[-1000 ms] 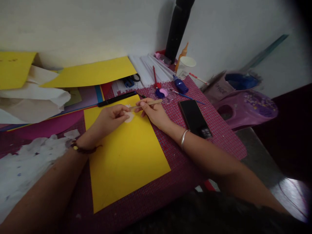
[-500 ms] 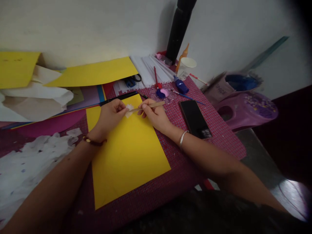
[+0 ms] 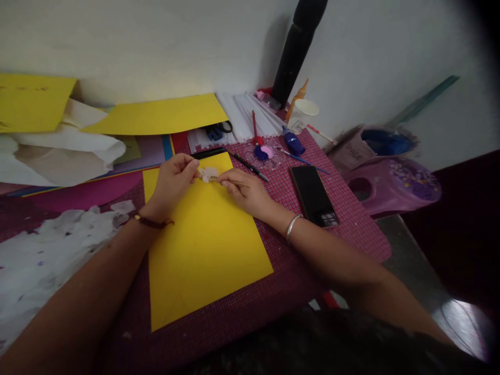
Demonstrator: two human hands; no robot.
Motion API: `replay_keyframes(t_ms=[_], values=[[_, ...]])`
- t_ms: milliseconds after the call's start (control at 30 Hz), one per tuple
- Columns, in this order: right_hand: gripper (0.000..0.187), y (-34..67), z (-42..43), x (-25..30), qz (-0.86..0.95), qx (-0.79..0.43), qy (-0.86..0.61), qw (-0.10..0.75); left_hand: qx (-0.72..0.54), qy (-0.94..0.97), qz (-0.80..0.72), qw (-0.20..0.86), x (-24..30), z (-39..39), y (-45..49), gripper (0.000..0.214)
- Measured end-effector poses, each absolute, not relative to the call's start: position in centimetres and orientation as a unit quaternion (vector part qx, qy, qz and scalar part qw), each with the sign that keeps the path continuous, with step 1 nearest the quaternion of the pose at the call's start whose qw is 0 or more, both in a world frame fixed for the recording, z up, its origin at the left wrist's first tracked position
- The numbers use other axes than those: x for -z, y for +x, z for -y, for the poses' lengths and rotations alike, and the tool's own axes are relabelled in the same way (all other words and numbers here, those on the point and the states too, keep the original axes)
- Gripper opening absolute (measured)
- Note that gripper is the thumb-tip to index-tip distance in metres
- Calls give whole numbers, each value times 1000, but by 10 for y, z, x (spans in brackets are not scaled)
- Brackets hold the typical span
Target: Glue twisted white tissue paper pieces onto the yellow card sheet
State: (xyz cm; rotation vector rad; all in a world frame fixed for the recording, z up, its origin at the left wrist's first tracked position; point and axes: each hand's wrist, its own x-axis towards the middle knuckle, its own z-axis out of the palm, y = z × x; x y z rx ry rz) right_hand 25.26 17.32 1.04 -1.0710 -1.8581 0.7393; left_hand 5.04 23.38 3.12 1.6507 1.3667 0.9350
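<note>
One pale scrap [image 3: 210, 174] sits between the left hand [image 3: 174, 179], pinching its edge, and the right hand [image 3: 252, 195], clasped around a thin stick [image 3: 241, 184]; yellow paper [image 3: 211, 250] lies beneath them. Right of them, a phone [image 3: 313, 196]; beyond, a blue bottle [image 3: 294, 142].

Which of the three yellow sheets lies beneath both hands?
The front sheet, flat on the checked cloth; the back sheet and far-left sheet are nearer the wall.

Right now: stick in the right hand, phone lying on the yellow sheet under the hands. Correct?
Not the phone: the head view shows it on the checked cloth, to the right of the yellow sheet. The stick is in the right hand, as you say.
</note>
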Motion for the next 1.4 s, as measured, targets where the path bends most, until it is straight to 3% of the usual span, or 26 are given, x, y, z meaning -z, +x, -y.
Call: replay_keyframes(t_ms=[133, 367, 600, 900, 1033, 1267, 1400], values=[[18, 254, -175, -6, 720, -324, -416, 451, -373, 614, -545, 433, -44, -229, 31, 16], [31, 260, -185, -2, 471, -480, -461, 579, -290, 597, -639, 388, -72, -212, -65, 19], [35, 257, -181, -5, 493, -487, -442, 569, -192, 601, -670, 391, -69, -185, -119, 27], [36, 256, -180, -5, 507, -479, -444, 563, -146, 642, -685, 312, -57, -187, -96, 24], [35, 256, -181, -5, 504, -481, -444, 563, -120, 647, -669, 347, -64, -192, -95, 25], [34, 251, -177, -8, 549, -485, -431, 526, -198, 647, -656, 333, -125, -200, -54, 34], [32, 248, -176, -6, 571, -483, -429, 507, -215, 675, -606, 361, -124, -211, -12, 29]])
